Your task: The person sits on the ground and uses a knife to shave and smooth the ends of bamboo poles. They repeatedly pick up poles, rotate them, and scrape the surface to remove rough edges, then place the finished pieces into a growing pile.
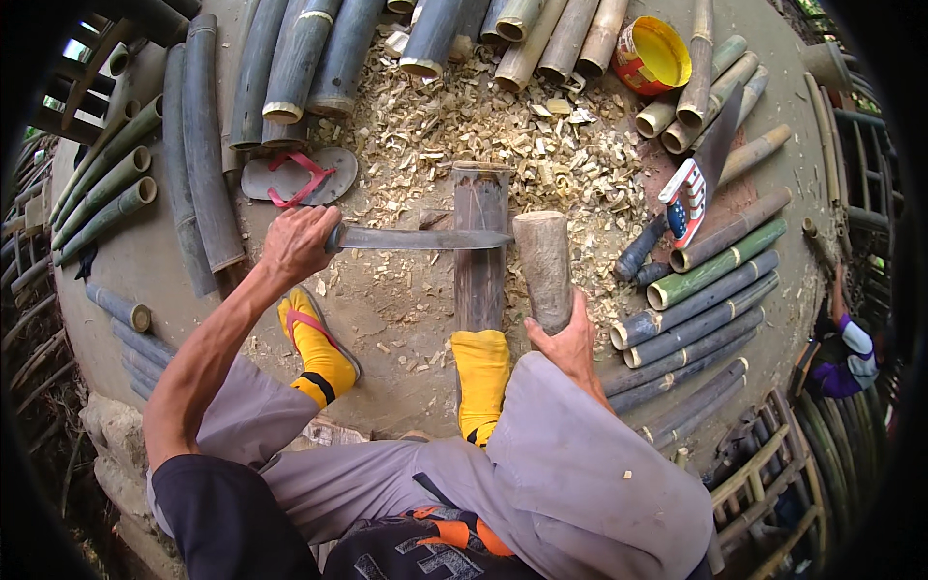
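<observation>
your left hand [298, 242] grips machete [425, 238] across bamboo slat [480, 251]; right hand [570, 343] clenches wooden mallet [543, 266]; split looks barely begun.

Grey trousers, loose and baggy, specked with a pale wood chip near the knee. A dark short-sleeved top sits over them, its front printed in orange and white. Both forearms are bare. Bright yellow socks with a black band at the ankle, and a red-strapped flip-flop sits on the one foot.
</observation>
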`<action>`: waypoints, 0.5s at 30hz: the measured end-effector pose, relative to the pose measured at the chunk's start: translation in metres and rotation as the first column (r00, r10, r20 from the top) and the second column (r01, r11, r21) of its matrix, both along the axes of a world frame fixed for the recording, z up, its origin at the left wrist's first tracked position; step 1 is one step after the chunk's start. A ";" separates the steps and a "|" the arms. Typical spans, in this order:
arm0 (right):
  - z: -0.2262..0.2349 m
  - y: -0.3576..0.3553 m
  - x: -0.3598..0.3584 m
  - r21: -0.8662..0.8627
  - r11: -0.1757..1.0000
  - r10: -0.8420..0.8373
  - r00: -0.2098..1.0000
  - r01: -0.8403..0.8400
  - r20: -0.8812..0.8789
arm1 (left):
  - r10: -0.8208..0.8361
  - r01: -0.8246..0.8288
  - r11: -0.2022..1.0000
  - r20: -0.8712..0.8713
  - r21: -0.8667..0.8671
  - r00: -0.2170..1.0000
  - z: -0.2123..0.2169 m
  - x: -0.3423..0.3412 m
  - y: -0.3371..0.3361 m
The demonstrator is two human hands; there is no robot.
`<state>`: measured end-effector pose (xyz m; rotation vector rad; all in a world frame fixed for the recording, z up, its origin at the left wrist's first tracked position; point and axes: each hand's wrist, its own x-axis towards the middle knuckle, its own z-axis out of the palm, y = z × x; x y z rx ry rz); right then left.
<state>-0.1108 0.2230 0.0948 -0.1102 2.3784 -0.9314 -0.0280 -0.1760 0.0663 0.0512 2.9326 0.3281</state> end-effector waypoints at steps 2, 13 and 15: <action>-0.006 0.002 0.003 -0.049 0.999 -0.008 1.000 0.008 0.015 | -0.038 0.038 0.999 -0.021 0.004 0.999 0.000 0.000 0.002; 0.005 0.011 -0.023 0.025 0.949 0.313 0.935 -0.313 -0.167 | -0.041 0.045 0.997 0.070 -0.057 0.997 -0.001 -0.005 -0.003; 0.025 0.011 -0.043 -0.083 0.688 0.617 0.642 -0.721 -0.456 | -0.041 0.047 0.997 0.097 -0.062 0.994 -0.004 -0.008 -0.004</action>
